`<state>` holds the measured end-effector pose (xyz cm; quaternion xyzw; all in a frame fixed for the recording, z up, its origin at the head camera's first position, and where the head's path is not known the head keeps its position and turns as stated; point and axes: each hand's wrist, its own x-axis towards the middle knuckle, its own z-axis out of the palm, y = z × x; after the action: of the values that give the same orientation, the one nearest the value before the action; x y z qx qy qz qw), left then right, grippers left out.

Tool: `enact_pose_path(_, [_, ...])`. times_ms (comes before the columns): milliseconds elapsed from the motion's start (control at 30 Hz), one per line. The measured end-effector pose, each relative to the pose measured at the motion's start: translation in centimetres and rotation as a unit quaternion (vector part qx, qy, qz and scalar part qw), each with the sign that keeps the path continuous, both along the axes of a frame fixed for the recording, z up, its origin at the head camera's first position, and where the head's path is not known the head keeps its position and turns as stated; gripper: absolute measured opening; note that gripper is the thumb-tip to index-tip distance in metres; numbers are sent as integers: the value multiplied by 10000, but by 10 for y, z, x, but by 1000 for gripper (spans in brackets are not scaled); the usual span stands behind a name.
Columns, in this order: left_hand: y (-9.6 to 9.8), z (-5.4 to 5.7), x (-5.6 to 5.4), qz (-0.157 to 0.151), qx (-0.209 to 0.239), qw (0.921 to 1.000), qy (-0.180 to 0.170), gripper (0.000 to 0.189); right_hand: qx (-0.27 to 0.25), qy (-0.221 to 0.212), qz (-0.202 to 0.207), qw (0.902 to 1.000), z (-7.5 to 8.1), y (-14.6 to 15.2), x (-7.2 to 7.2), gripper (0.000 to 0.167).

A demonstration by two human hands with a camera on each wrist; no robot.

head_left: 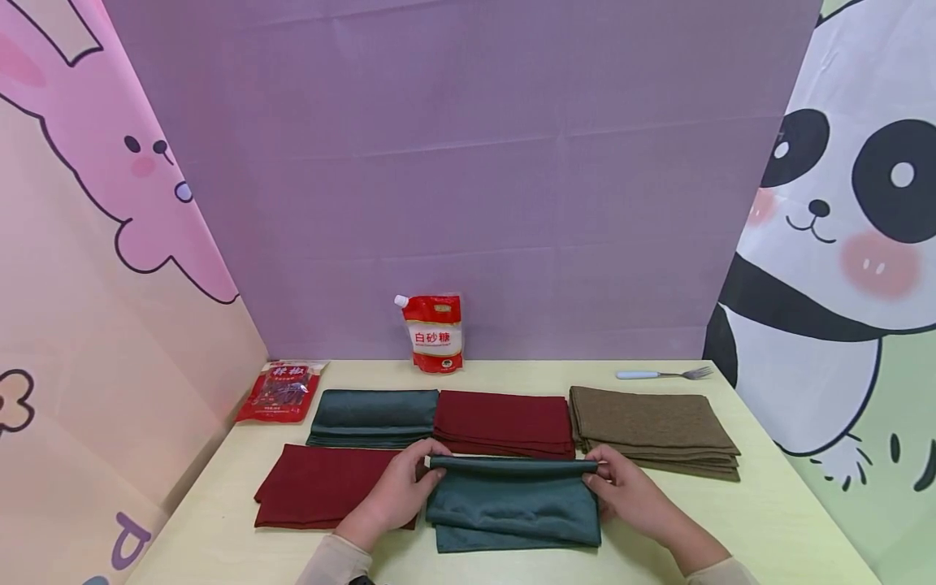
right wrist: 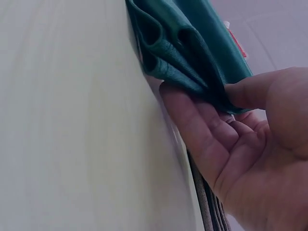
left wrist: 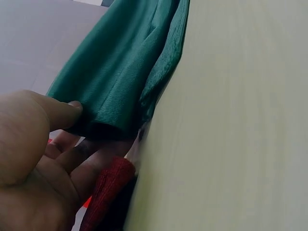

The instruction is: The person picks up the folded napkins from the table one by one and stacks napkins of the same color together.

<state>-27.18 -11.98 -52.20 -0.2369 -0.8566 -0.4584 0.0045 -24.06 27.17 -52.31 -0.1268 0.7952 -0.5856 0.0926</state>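
Observation:
A dark green folded cloth (head_left: 515, 504) lies at the front middle of the table, its far edge lifted. My left hand (head_left: 400, 487) pinches the left end of that edge between thumb and fingers; the left wrist view shows the thumb on top of the green cloth (left wrist: 113, 91). At the other end, my right hand (head_left: 625, 491) pinches the right corner. Loose folds of the green cloth (right wrist: 178, 53) show over the fingers in the right wrist view. Left of it lies a dark red folded cloth (head_left: 329, 485), partly behind my left hand.
Behind stand three folded stacks: green cloth (head_left: 376, 414), red cloth (head_left: 504, 421) and brown cloth (head_left: 651, 426). A red chili packet (head_left: 281, 392) lies at the back left, a sugar pouch (head_left: 436, 335) stands at the back, and a fork (head_left: 661, 374) lies at the back right.

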Motion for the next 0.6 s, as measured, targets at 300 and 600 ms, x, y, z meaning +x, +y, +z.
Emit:
enact_pose_path(300, [0, -2, -1, 3, 268, 9994, -203, 40, -321, -332, -110, 9989, 0, -2, 2, 34])
enact_pose_path(600, [-2, -3, 0, -246, 746, 9931, -870, 47, -347, -390, -80, 9986, 0, -2, 2, 60])
